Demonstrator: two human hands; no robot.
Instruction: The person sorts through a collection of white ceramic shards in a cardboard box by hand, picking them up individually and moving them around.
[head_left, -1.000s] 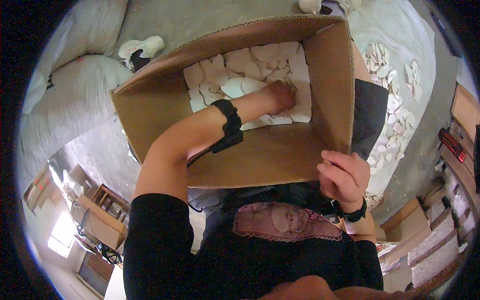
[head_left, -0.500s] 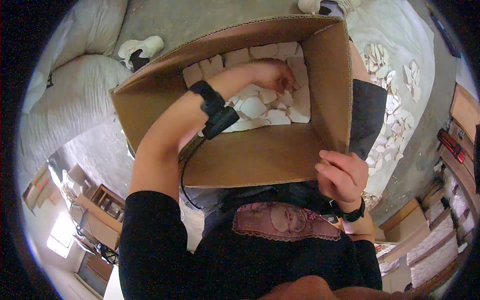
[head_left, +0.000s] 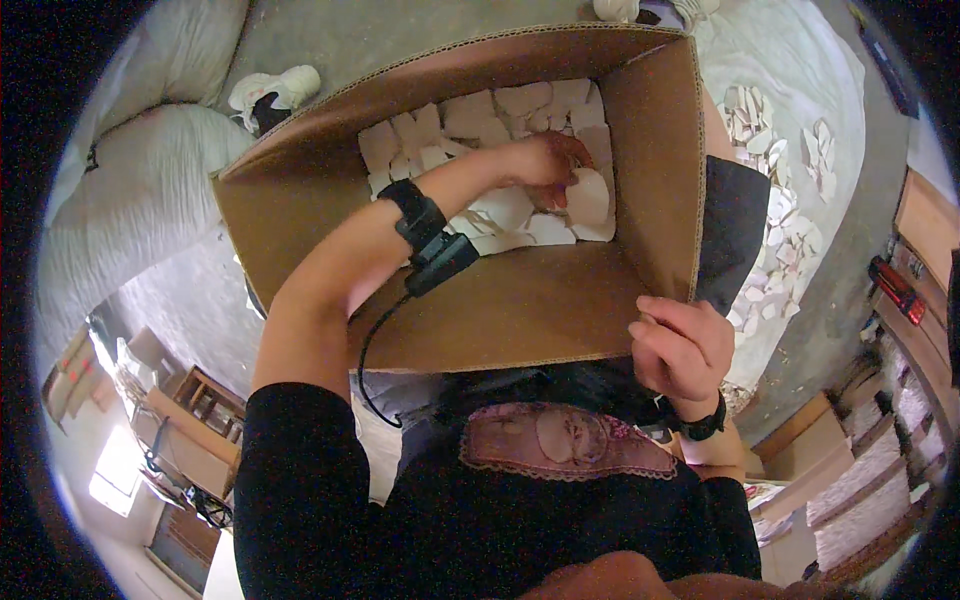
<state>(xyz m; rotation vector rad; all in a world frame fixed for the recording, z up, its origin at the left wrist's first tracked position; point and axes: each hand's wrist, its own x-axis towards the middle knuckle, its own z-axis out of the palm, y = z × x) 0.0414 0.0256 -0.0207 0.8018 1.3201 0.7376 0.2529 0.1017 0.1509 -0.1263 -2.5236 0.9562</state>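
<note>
A deep, open cardboard box point(head_left: 480, 318) stands in front of me, its bottom covered with flat, irregular white shards. My left hand point(head_left: 550, 165) reaches down into it from the left, fingers bent and closed at the edge of a rounded white shard point(head_left: 590, 200) near the right wall. The fingers partly hide where they meet that shard. More white shards point(head_left: 500, 207) lie packed around and under the hand. At the near right corner of the box, my right hand point(head_left: 688, 345) is curled on the rim; its palm side is hidden.
Many loose white shards point(head_left: 785, 240) are spread on a pale sheet point(head_left: 835, 80) at the right. Large white sacks point(head_left: 150, 180) stand at the left, near a white shoe point(head_left: 275, 92). A black device point(head_left: 440, 262) with a cable is strapped to my left forearm.
My left hand has come slightly nearer and to the left inside the box. The rounded white shard now shows at its fingertips. My right hand stays at the corner.
</note>
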